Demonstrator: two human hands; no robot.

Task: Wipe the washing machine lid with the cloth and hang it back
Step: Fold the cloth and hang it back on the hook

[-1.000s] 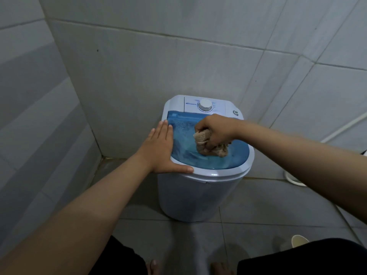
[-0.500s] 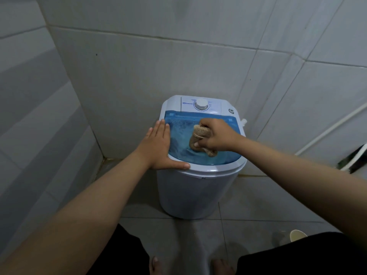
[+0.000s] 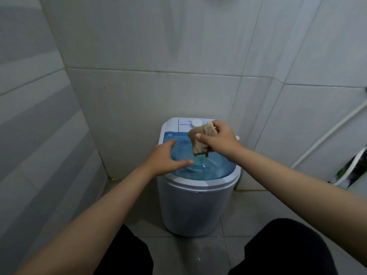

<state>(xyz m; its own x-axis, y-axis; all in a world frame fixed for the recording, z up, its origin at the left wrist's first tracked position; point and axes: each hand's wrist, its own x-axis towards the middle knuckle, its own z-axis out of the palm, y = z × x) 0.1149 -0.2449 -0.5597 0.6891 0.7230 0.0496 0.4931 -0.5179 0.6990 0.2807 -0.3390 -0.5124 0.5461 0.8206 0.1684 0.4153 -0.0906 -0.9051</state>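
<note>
A small white washing machine stands on the floor against the tiled wall. Its translucent blue lid lies flat on top, with a white control panel and dial behind it. My right hand grips a crumpled beige cloth and holds it lifted above the back of the lid. The cloth hangs down from my fingers. My left hand hovers over the lid's left side, fingers relaxed and spread, holding nothing.
Grey tiled walls close in on the left and behind the machine. A white hose runs diagonally along the right wall, with a dark object at the right edge. My dark-clothed legs are at the bottom.
My right hand has lifted the cloth off the lid and up toward the control panel. My left hand has come off the lid's left rim and moved slightly inward.
</note>
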